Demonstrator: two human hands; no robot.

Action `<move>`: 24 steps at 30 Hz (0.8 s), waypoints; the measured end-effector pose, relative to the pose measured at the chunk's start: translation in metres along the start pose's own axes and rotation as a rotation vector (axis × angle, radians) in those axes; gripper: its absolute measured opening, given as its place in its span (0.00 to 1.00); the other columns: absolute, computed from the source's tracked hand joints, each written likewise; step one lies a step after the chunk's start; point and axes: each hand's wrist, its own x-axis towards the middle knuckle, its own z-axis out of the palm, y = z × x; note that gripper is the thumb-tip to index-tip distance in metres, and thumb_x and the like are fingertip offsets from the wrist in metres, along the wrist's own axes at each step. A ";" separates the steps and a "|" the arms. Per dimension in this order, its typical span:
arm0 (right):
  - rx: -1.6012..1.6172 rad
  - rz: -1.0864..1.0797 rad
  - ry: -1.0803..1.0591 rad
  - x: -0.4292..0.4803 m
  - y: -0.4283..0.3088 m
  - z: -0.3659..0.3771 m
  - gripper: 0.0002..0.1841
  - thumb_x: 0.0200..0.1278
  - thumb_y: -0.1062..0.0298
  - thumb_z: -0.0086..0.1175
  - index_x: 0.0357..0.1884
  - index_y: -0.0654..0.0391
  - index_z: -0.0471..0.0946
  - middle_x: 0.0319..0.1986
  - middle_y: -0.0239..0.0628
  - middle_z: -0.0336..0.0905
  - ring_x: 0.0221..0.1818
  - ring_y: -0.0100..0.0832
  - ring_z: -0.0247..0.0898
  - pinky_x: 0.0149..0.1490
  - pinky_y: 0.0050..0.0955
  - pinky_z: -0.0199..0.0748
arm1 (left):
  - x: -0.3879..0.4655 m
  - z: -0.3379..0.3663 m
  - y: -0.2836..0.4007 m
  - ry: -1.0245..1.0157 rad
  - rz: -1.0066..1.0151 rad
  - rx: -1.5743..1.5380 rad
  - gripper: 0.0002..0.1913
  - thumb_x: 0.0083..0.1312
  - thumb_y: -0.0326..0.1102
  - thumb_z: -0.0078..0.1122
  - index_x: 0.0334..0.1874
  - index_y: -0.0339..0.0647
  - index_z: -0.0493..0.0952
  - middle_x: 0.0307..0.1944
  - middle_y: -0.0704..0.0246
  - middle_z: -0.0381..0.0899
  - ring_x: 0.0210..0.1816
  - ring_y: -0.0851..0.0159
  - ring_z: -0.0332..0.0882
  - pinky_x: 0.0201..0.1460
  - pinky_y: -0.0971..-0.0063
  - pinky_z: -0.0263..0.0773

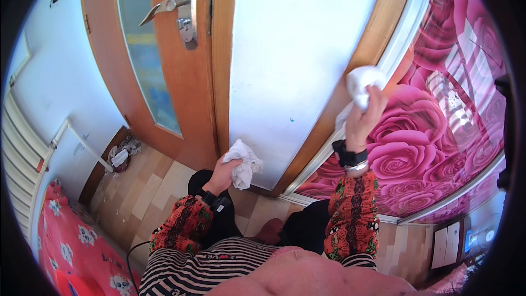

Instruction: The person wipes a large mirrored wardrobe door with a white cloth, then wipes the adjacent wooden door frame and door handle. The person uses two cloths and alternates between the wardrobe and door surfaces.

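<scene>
My right hand [367, 113] grips a white cloth [363, 80] and holds it against the wooden frame strip [376, 24] beside the pink rose-patterned glossy panel [407, 144]. The cloth looks slightly blurred, and a loose end of it hangs below the hand. In my left hand [221, 176] is a second crumpled white cloth [243, 163], held low in front of the white wall section [287, 61], near the foot of the door frame. Both wrists carry black bands, and patterned red sleeves cover the forearms.
A wooden door [193, 102] with a metal lever handle [166, 6] stands ahead on the left. Crumpled rags [125, 152] lie on the floor by the wall. A white radiator [20, 148] and a pink printed cloth cover [82, 242] are at the left. A white cabinet [446, 244] stands lower right.
</scene>
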 end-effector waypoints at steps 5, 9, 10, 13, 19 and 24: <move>0.092 0.073 -0.239 -0.096 -0.003 -0.023 0.23 0.50 0.86 0.57 0.52 0.61 0.78 0.51 0.53 0.73 0.55 0.58 0.72 0.63 0.47 0.72 | 0.000 0.000 -0.001 -0.020 -0.011 0.036 0.16 0.72 0.22 0.56 0.62 0.33 0.76 0.52 0.64 0.84 0.53 0.63 0.84 0.57 0.68 0.79; 0.046 0.019 -0.368 -0.096 0.003 -0.043 0.24 0.48 0.88 0.59 0.50 0.60 0.80 0.52 0.49 0.74 0.54 0.56 0.72 0.59 0.48 0.74 | 0.002 0.001 -0.005 0.003 -0.004 0.050 0.17 0.72 0.22 0.57 0.62 0.33 0.76 0.52 0.64 0.84 0.53 0.63 0.84 0.58 0.67 0.79; -0.002 0.010 -0.347 -0.081 0.008 -0.045 0.24 0.46 0.88 0.59 0.49 0.59 0.81 0.52 0.49 0.74 0.55 0.56 0.72 0.59 0.48 0.74 | 0.003 0.000 -0.005 0.005 -0.007 0.053 0.17 0.71 0.21 0.57 0.62 0.33 0.76 0.52 0.64 0.84 0.53 0.62 0.84 0.58 0.66 0.79; -0.050 -0.013 -0.113 -0.014 0.031 -0.041 0.30 0.45 0.89 0.55 0.54 0.56 0.83 0.53 0.53 0.73 0.58 0.55 0.72 0.62 0.46 0.73 | 0.004 -0.002 -0.004 0.013 -0.040 0.089 0.17 0.71 0.22 0.57 0.62 0.33 0.76 0.53 0.64 0.84 0.53 0.62 0.84 0.58 0.66 0.79; -0.152 -0.052 0.070 0.079 0.056 -0.027 0.28 0.52 0.88 0.55 0.56 0.55 0.82 0.53 0.49 0.74 0.59 0.53 0.71 0.66 0.42 0.70 | 0.005 -0.003 -0.006 0.028 -0.031 0.122 0.18 0.71 0.22 0.55 0.63 0.33 0.76 0.55 0.63 0.83 0.56 0.61 0.83 0.60 0.65 0.79; -0.146 0.018 -0.087 -0.010 0.053 -0.030 0.31 0.46 0.89 0.56 0.55 0.54 0.82 0.54 0.51 0.72 0.58 0.56 0.70 0.63 0.46 0.71 | 0.006 -0.006 -0.007 0.013 -0.031 0.145 0.18 0.71 0.23 0.56 0.62 0.33 0.76 0.55 0.64 0.83 0.56 0.61 0.83 0.60 0.65 0.78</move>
